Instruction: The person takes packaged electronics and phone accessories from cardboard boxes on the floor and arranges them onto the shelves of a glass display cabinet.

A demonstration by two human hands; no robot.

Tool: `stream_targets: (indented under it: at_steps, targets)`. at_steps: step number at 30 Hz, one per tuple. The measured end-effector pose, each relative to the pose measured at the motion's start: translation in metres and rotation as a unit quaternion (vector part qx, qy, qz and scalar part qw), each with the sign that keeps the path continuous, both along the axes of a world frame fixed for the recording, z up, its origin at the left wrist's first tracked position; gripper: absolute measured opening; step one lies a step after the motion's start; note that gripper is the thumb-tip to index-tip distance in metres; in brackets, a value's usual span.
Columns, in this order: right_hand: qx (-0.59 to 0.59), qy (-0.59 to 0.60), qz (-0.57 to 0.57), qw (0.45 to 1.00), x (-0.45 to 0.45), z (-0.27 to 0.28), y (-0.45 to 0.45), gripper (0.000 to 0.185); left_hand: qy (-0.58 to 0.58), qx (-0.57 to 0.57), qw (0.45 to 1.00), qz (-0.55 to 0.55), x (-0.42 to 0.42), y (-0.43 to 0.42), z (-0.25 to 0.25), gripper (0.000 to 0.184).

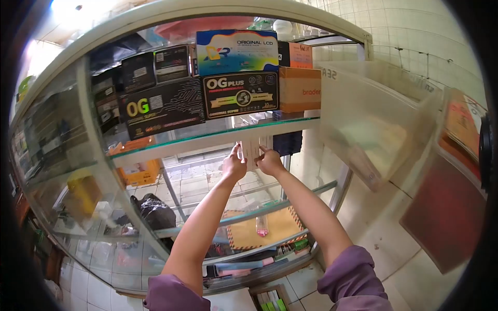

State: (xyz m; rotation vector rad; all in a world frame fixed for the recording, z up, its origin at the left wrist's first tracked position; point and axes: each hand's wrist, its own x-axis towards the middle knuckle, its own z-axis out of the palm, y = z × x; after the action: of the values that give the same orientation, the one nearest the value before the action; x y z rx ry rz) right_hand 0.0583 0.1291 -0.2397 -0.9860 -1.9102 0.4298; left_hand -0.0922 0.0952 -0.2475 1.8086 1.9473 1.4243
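Both my arms reach into a glass display cabinet, under its upper shelf. Between them is a narrow white box or stack of boxes [250, 151], standing upright, its top hidden by the shelf edge. My left hand [235, 164] presses its left side with the index finger stretched upward and the other fingers curled. Against its right side, my right hand [271, 161] has its fingers bent onto the surface. Just right of the white stack hang or stand dark items [288, 142].
Above, the glass shelf [218, 137] carries a black OG Plus box [241, 111], a blue LCD box [236, 65] and a brown carton [299, 92]. Lower down lies a tan envelope [244, 234] with a small clear packet. A translucent bin [363, 119] stands at right.
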Motion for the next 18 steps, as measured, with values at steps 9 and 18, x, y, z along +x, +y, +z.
stream_targets:
  at_steps: [9,18]
  targets:
    - [0.058,-0.002,-0.035,0.998,-0.023,0.014,0.044,0.037,0.071,0.058,0.994,0.065,0.008,0.062,0.008,0.038]
    - [0.008,-0.049,0.005,0.999,-0.030,-0.003,0.044,0.053,0.088,-0.073,0.993,-0.020,0.001,0.045,0.031,0.042]
